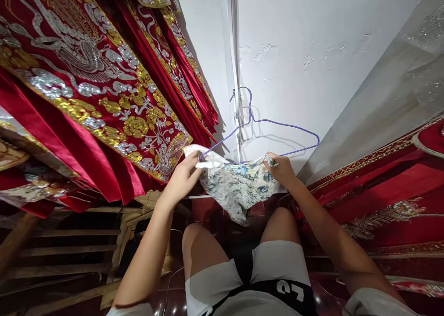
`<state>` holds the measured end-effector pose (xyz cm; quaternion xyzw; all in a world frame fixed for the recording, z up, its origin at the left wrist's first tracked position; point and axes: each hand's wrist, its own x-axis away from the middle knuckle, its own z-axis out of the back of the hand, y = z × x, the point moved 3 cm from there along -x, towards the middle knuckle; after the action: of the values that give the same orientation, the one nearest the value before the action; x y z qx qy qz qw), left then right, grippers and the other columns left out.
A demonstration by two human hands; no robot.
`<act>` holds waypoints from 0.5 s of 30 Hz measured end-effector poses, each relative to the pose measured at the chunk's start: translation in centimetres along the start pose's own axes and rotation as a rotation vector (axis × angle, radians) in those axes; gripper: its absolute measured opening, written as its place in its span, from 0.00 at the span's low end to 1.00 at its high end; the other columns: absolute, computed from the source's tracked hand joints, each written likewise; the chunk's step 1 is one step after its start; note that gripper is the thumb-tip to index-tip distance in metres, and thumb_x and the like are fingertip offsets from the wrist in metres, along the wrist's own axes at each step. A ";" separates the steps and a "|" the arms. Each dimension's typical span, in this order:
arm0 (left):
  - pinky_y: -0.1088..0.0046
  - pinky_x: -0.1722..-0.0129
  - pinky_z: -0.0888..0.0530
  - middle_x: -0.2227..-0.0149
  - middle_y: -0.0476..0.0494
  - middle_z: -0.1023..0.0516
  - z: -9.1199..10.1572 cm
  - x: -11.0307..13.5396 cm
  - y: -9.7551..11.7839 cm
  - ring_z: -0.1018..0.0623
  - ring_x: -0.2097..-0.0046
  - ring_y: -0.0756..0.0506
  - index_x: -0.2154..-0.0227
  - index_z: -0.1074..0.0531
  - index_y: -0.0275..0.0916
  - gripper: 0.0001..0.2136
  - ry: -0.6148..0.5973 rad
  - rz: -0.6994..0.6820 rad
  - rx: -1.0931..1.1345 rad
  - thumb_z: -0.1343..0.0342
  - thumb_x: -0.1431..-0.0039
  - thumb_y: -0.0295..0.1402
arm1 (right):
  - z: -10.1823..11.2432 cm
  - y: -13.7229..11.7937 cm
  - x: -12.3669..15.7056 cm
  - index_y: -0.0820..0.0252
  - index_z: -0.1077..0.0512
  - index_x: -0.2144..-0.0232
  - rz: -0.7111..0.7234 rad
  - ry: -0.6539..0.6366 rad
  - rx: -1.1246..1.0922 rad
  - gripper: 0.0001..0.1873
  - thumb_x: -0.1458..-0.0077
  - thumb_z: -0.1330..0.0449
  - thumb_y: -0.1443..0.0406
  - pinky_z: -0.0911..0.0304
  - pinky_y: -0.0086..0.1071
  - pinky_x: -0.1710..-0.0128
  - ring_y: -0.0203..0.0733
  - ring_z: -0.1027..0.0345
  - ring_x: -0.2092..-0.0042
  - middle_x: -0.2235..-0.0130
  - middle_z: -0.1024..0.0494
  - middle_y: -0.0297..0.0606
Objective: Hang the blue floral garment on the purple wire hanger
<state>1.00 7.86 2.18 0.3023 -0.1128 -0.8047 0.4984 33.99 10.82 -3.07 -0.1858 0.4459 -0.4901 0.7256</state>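
A purple wire hanger (pixel 283 122) hangs by its hook from a fitting on the wall. Over its lower bar lies a small white garment (pixel 239 191) with a blue and yellow print; its exact kind is unclear. My left hand (pixel 183 175) is closed on the garment's white edge at the hanger's left corner. My right hand (pixel 281 169) pinches the bunched edge farther right, short of the hanger's right corner. Between both hands the cloth sags below the bar. Some of my fingertips are hidden behind the fabric.
Red cloths with gold and silver embroidery (pixel 135 126) hang on the left. More red beaded fabric (pixel 388 191) is on the right, below translucent sheeting (pixel 381 98). A white pipe (pixel 231 43) runs down the wall (pixel 294 38). Wooden slats (pixel 69 251) stand at lower left.
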 end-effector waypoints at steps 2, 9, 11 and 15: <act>0.55 0.35 0.33 0.34 0.34 0.31 0.1 -1.6 1.0 0.31 0.33 0.35 0.68 0.30 0.41 0.11 0.061 -0.026 0.055 0.52 0.34 0.40 | -0.1 -0.5 0.4 0.53 0.54 0.77 0.004 -0.030 -0.022 0.19 0.46 0.44 0.63 0.58 0.32 0.74 0.34 0.60 0.76 0.81 0.52 0.25; 0.62 0.46 0.26 0.49 0.38 0.20 -1.7 -5.3 1.2 0.21 0.49 0.41 0.45 0.32 0.39 0.16 0.085 -0.088 0.106 0.52 0.31 0.37 | 0.2 -1.4 2.3 0.56 0.28 0.59 0.048 -0.062 -0.072 0.10 0.43 0.45 0.63 0.44 0.31 0.71 0.39 0.40 0.74 0.75 0.30 0.30; 0.63 0.44 0.28 0.48 0.38 0.20 -1.4 -5.7 1.0 0.21 0.47 0.41 0.44 0.29 0.39 0.16 0.081 -0.140 0.098 0.54 0.29 0.37 | 1.7 -0.9 2.2 0.57 0.32 0.44 -0.012 0.103 -0.090 0.25 0.44 0.43 0.62 0.40 0.33 0.70 0.40 0.39 0.74 0.74 0.28 0.30; 0.63 0.48 0.27 0.55 0.38 0.21 -0.6 -6.0 1.0 0.22 0.52 0.41 0.50 0.25 0.37 0.16 0.062 -0.184 0.024 0.56 0.28 0.37 | 5.1 0.8 0.7 0.60 0.48 0.29 -0.208 0.365 -0.043 0.49 0.50 0.36 0.60 0.32 0.37 0.63 0.44 0.31 0.68 0.66 0.23 0.34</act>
<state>3.99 12.62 4.46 0.3420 -0.0791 -0.8359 0.4220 38.76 9.73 -1.19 -0.1543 0.5585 -0.5782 0.5744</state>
